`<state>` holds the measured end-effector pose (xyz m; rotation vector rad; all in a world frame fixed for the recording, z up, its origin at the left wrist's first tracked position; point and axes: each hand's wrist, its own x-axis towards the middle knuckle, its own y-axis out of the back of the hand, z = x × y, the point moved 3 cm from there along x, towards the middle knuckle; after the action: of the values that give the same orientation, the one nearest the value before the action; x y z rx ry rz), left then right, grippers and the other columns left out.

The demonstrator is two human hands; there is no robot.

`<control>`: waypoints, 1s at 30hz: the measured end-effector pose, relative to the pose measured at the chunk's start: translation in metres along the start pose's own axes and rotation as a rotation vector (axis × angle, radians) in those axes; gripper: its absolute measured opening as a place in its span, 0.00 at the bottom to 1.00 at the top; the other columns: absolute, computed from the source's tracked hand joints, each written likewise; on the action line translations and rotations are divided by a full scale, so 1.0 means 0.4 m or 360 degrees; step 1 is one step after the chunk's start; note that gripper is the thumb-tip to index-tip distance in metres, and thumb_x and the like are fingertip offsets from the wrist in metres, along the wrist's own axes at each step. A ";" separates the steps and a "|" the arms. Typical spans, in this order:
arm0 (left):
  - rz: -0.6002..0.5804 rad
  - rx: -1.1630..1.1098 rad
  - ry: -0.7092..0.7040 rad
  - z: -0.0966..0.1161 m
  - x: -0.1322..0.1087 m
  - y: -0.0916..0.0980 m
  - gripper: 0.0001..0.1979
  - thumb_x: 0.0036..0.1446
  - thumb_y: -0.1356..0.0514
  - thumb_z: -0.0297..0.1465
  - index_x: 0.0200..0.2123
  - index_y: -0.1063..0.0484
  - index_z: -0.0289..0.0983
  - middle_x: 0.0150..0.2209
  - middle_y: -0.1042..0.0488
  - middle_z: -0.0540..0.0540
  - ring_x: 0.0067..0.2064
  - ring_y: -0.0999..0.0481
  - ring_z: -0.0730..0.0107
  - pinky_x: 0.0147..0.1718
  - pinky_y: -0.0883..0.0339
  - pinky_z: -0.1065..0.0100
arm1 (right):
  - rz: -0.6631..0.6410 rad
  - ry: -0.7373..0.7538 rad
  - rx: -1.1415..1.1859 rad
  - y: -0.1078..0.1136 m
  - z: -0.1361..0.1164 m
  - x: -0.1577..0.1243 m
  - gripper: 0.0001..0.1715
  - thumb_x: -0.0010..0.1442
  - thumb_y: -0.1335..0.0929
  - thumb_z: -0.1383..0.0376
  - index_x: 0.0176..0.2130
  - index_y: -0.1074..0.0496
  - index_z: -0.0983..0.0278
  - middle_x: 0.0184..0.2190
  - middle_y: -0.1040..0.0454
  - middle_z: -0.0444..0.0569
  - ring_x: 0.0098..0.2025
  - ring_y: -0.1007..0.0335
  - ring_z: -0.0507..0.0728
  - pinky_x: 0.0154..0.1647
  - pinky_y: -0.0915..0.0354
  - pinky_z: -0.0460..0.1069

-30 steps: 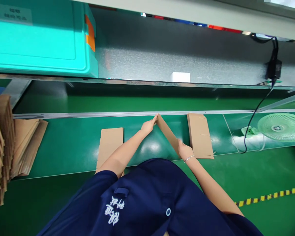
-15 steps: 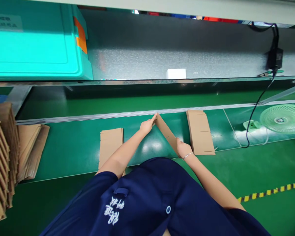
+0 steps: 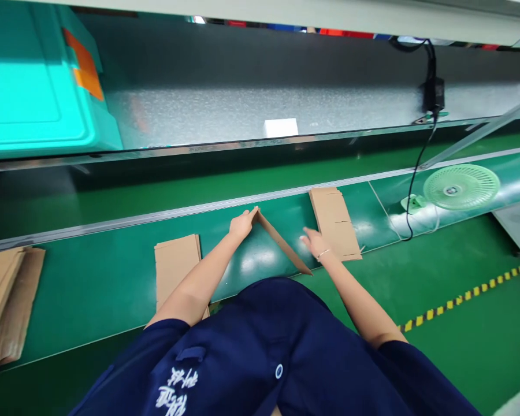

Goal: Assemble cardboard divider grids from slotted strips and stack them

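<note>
My left hand (image 3: 242, 224) grips the far end of a narrow cardboard strip (image 3: 281, 241), which slants down toward me at its near end. Off to the right, my right hand (image 3: 314, 241) is apart from the strip, its fingers stretched out and holding nothing. Just beyond that hand lies a stack of slotted cardboard pieces (image 3: 338, 222) on the green bench (image 3: 99, 277). Another cardboard stack (image 3: 175, 263) is at the left, partly covered by my left forearm.
More folded cardboard (image 3: 11, 300) leans at the far left. A green fan (image 3: 461, 188) and a hanging black cable (image 3: 420, 162) are on the right. Above the bench, a metal shelf (image 3: 190, 110) carries a teal bin (image 3: 30, 86) and a small white box (image 3: 281, 127).
My right hand has let go of the strip's near end and opened. The left hand keeps its grip. The view has shifted to the right and tilted slightly.
</note>
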<state>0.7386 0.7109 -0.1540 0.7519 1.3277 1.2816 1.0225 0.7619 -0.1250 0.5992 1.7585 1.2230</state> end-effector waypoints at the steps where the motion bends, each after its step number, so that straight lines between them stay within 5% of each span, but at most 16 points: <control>1: -0.0010 0.0002 -0.0009 0.003 0.001 0.002 0.31 0.60 0.57 0.24 0.64 0.59 0.51 0.47 0.33 0.42 0.43 0.27 0.64 0.38 0.34 0.66 | 0.0113 -0.0215 -0.0022 0.007 0.050 0.012 0.33 0.65 0.44 0.56 0.62 0.48 0.73 0.59 0.43 0.67 0.60 0.45 0.61 0.55 0.44 0.54; 3: -0.0014 0.0006 -0.0035 0.008 -0.005 0.009 0.31 0.60 0.57 0.26 0.65 0.62 0.50 0.48 0.33 0.42 0.45 0.28 0.62 0.39 0.34 0.65 | 0.0163 -0.0657 -0.0088 -0.002 0.136 0.023 0.42 0.61 0.39 0.54 0.62 0.53 0.80 0.61 0.50 0.75 0.62 0.51 0.67 0.56 0.46 0.59; 5: 0.0022 0.0007 -0.0027 0.001 -0.024 0.017 0.33 0.61 0.55 0.30 0.65 0.66 0.48 0.51 0.34 0.41 0.49 0.30 0.61 0.41 0.34 0.65 | 0.0051 -0.0844 -0.0143 -0.040 0.179 0.021 0.45 0.59 0.37 0.56 0.62 0.55 0.82 0.60 0.52 0.79 0.63 0.53 0.70 0.55 0.45 0.60; 8: 0.0029 -0.0017 0.0055 -0.036 -0.072 0.016 0.38 0.59 0.50 0.37 0.65 0.69 0.41 0.54 0.35 0.38 0.51 0.31 0.59 0.41 0.34 0.65 | 0.0008 -0.0692 -0.0228 -0.100 0.179 0.002 0.36 0.60 0.39 0.66 0.62 0.53 0.82 0.58 0.48 0.78 0.61 0.50 0.67 0.54 0.44 0.56; 11: -0.0087 -0.0057 0.0110 -0.080 -0.123 -0.005 0.33 0.58 0.49 0.38 0.64 0.58 0.40 0.52 0.32 0.39 0.49 0.29 0.59 0.39 0.34 0.66 | 0.0030 -0.0527 -0.0255 -0.123 0.173 -0.028 0.31 0.60 0.41 0.71 0.60 0.50 0.82 0.55 0.42 0.75 0.57 0.43 0.63 0.52 0.42 0.52; 14: -0.0189 -0.0095 0.0139 -0.104 -0.143 -0.026 0.22 0.61 0.55 0.33 0.59 0.45 0.39 0.46 0.27 0.40 0.44 0.26 0.63 0.37 0.34 0.68 | 0.0066 -0.0476 -0.0236 -0.089 0.189 -0.058 0.29 0.61 0.42 0.70 0.60 0.47 0.79 0.52 0.37 0.72 0.52 0.37 0.61 0.48 0.39 0.51; 18: -0.0138 -0.0087 0.0172 -0.098 -0.109 -0.023 0.18 0.62 0.57 0.31 0.54 0.41 0.37 0.39 0.25 0.41 0.39 0.25 0.63 0.35 0.34 0.67 | 0.0192 -0.0644 -0.0201 0.036 0.207 -0.120 0.28 0.64 0.46 0.68 0.62 0.49 0.75 0.34 0.27 0.64 0.33 0.28 0.59 0.32 0.39 0.50; 23: -0.0026 -0.0079 0.0121 -0.082 -0.061 0.003 0.15 0.62 0.56 0.29 0.48 0.37 0.37 0.40 0.25 0.40 0.42 0.25 0.62 0.36 0.34 0.66 | 0.0633 -0.0245 -0.0085 0.201 0.070 -0.234 0.29 0.64 0.47 0.64 0.62 0.49 0.70 0.33 0.25 0.58 0.26 0.30 0.56 0.28 0.40 0.48; 27: -0.0040 -0.0107 0.0152 -0.088 -0.060 0.008 0.16 0.63 0.57 0.34 0.49 0.38 0.36 0.39 0.25 0.40 0.41 0.25 0.63 0.36 0.34 0.66 | 0.0337 0.0167 0.0023 0.186 -0.106 -0.271 0.32 0.63 0.48 0.63 0.65 0.53 0.65 0.25 0.27 0.49 0.22 0.33 0.55 0.25 0.40 0.47; 30: -0.0016 -0.0119 0.0155 -0.095 -0.067 0.007 0.16 0.63 0.58 0.33 0.49 0.38 0.36 0.39 0.25 0.40 0.42 0.25 0.63 0.36 0.34 0.66 | 0.0189 0.0238 0.0015 0.139 -0.171 -0.257 0.32 0.63 0.49 0.64 0.65 0.53 0.67 0.19 0.30 0.46 0.21 0.34 0.56 0.24 0.42 0.46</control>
<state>0.7076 0.6765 -0.1510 0.6369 1.3513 1.3669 1.0085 0.6710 -0.0259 0.6396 1.8752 1.3726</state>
